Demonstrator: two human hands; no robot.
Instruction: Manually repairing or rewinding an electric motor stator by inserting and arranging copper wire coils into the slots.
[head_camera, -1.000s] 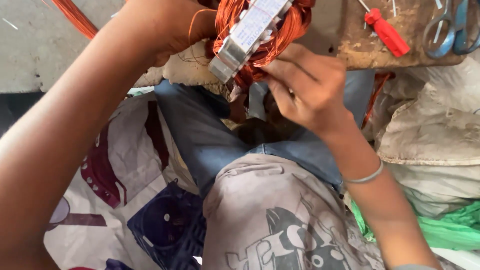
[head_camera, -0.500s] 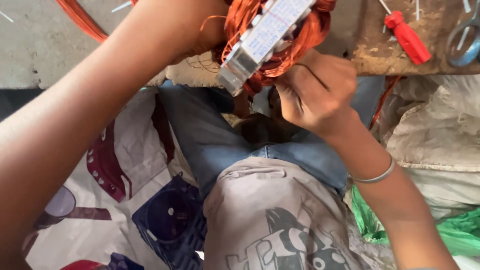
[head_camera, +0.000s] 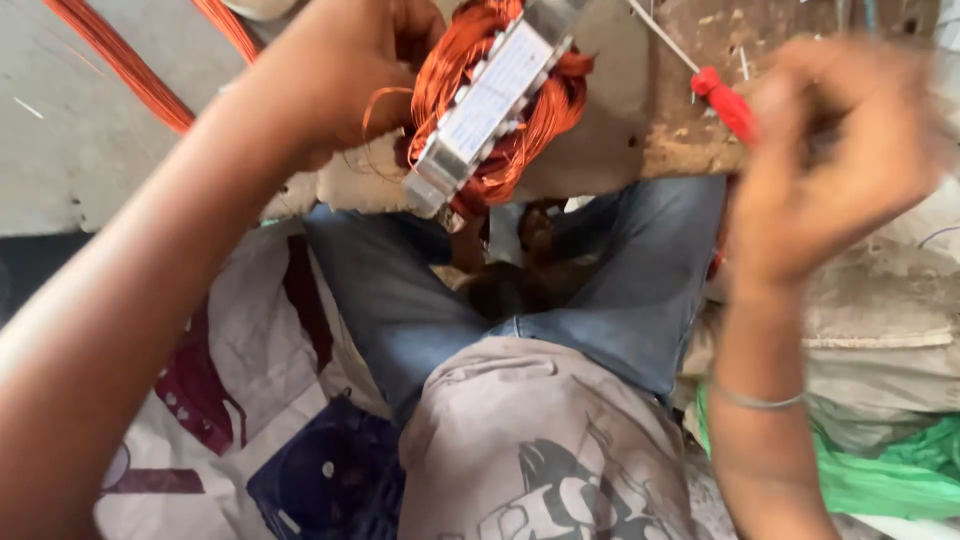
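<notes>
Head view: the left hand (head_camera: 340, 70) is gripping a metal stator (head_camera: 490, 100) wound with copper wire (head_camera: 470, 50), propping it on the desk (head_camera: 640, 130) edge above the knees. The right hand (head_camera: 830, 150) is hovering blurred beside a red screwdriver (head_camera: 725, 100), fingers curled, grasp unclear; seemingly mid-winding, needing a steady hold.

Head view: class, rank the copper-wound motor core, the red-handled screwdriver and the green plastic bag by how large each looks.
1. copper-wound motor core, held by the left hand.
2. green plastic bag, partly cut off by the frame, so its rank against the core is unsure.
3. red-handled screwdriver, clearly smallest.
</notes>
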